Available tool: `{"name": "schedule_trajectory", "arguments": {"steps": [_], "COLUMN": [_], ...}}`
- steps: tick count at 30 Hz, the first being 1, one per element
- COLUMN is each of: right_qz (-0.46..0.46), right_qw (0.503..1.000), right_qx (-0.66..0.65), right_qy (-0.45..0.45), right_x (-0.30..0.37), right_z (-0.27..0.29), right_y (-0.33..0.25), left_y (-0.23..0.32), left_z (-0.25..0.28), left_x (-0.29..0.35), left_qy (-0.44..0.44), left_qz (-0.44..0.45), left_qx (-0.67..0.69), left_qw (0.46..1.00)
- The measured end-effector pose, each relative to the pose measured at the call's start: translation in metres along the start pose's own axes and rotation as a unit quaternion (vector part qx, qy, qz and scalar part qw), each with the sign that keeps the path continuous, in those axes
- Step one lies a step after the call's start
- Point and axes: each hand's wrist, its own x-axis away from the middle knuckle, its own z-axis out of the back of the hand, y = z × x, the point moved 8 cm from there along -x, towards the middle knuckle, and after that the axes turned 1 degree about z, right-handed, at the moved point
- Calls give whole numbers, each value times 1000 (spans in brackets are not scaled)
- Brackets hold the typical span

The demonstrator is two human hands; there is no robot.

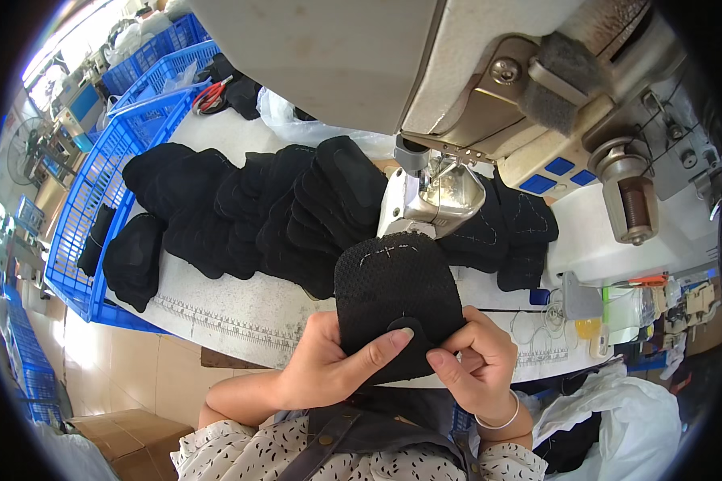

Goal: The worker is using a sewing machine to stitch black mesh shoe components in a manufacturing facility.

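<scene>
A black mesh fabric piece with a rounded top and white chalk marks is held up in front of me. My left hand grips its left side, the thumb pressing on a small rounded black patch that lies on the piece. My right hand pinches the lower right edge between thumb and fingers. Just beyond the fabric's top edge is the metal presser and needle area of a sewing machine; whether they touch, I cannot tell.
Overlapping stacks of black cut pieces cover the table's left side; more marked black pieces lie right of the needle. Blue plastic baskets stand at the left edge. Red-handled scissors lie behind. A brown thread spool sits at right.
</scene>
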Motion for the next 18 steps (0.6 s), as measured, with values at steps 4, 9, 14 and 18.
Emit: {"name": "schedule_trajectory", "arguments": {"steps": [4,9,14,18], "right_qz": [-9,-10,6,4], "right_qw": [1000,1000,1000,1000], "right_qx": [-14,-15,9,-21], "right_qy": [7,8,7,11], "right_x": [-1,-1,0,1], "right_z": [-1,-1,-2,-4], "right_y": [1,1,0,6], "left_y": [0,-1,-1,-4], "left_z": [0,0,1,4], "left_x": [-1,0,0,1], "left_qy": [0,4,16,31], "left_qz": [-3,0,-4,30], "left_qx": [8,5,19,57], "left_qw": [1000,1000,1000,997]}}
